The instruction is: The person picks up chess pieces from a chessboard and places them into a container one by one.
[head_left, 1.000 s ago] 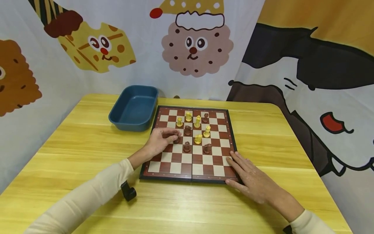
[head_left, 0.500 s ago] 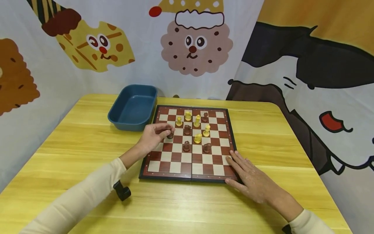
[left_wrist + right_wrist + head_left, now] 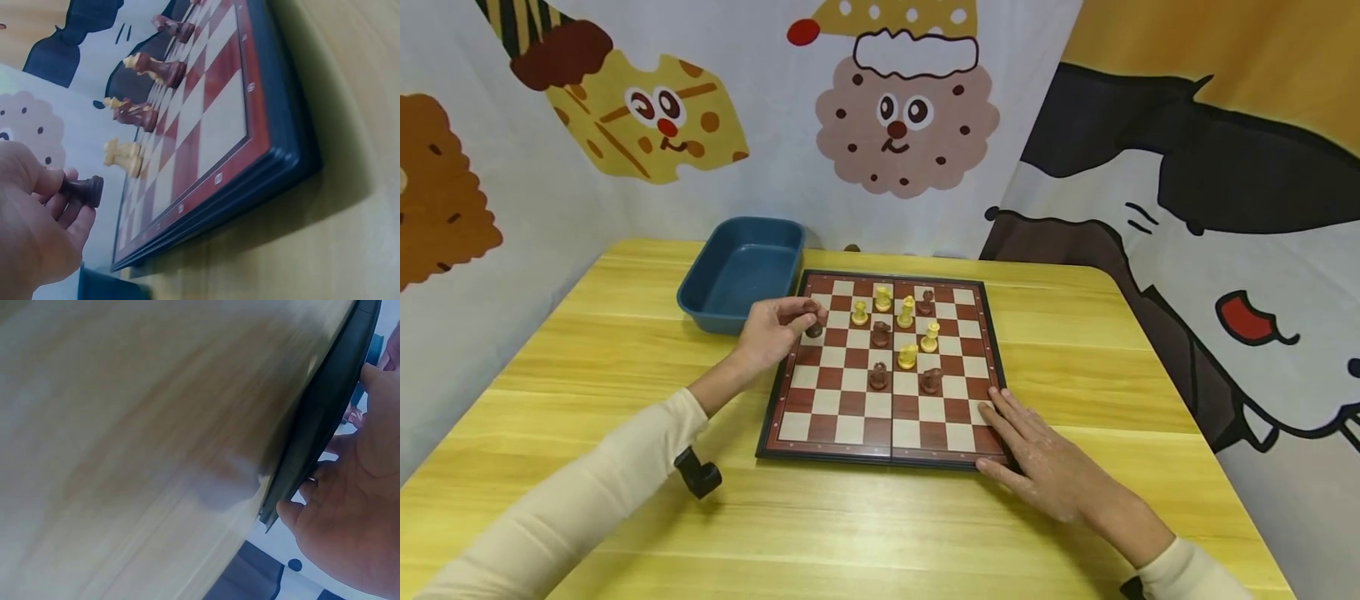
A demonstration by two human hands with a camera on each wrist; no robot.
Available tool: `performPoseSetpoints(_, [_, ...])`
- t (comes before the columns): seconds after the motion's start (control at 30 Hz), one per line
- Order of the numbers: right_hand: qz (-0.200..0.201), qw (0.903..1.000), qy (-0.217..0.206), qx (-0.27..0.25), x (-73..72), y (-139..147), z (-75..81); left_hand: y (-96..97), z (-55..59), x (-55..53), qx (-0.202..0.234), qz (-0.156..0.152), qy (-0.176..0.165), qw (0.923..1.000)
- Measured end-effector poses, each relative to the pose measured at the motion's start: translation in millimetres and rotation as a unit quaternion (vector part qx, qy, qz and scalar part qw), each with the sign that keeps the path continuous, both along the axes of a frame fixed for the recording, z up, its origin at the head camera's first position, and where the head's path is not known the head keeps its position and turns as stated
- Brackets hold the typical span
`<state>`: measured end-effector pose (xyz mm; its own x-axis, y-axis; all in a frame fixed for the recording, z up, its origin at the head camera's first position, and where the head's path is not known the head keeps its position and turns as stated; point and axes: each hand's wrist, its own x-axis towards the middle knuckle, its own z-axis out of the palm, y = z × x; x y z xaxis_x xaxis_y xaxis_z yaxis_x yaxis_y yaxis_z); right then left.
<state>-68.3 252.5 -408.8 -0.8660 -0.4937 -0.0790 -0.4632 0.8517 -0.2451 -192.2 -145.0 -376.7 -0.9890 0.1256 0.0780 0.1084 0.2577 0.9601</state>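
My left hand (image 3: 771, 333) pinches a dark brown chess piece (image 3: 85, 190) between thumb and fingers, over the left edge of the chessboard (image 3: 838, 429). Its base points down, and the fingers hide its top. My right hand (image 3: 1048, 467) lies with extended fingers on the board's near right corner and edge. On the squares stand several yellow pieces, among them a rook (image 3: 860, 313), a knight (image 3: 907, 357) and a tall piece (image 3: 929, 337). Several brown pieces stand there too, including a knight (image 3: 932, 381) and another piece (image 3: 878, 376).
A blue plastic bin (image 3: 741, 275) stands behind and left of the board, close to its far left corner. All rest on a yellow wood-grain table (image 3: 587, 392). A cartoon-printed cloth (image 3: 700, 208) hangs along the table's back.
My left hand has carried the brown chess piece left and away from me, from among the other pieces to the board's left edge. The right hand has stayed in place.
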Motion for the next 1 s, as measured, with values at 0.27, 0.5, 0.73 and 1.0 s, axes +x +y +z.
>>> performPoseSetpoints(0.27, [0.002,1.0000,-0.004,0.004,-1.0,0,1.4,-10.5,9.2,-6.2,0.020,0.022,0.002,0.9995])
performPoseSetpoints(0.5, [-0.002,0.9999,-0.010,-0.003,1.0,0,-2.4,-20.1,16.0,-8.2,0.021,0.035,-0.009,0.9991])
performPoseSetpoints(0.73, [-0.007,0.9999,-0.008,-0.004,1.1,0,-2.4,-29.8,20.7,-15.1,0.009,0.050,0.022,0.9985])
performPoseSetpoints(1.0, [-0.002,1.0000,-0.002,-0.003,-0.5,0,-0.7,-47.1,34.6,-21.5,-0.002,0.102,0.042,0.9939])
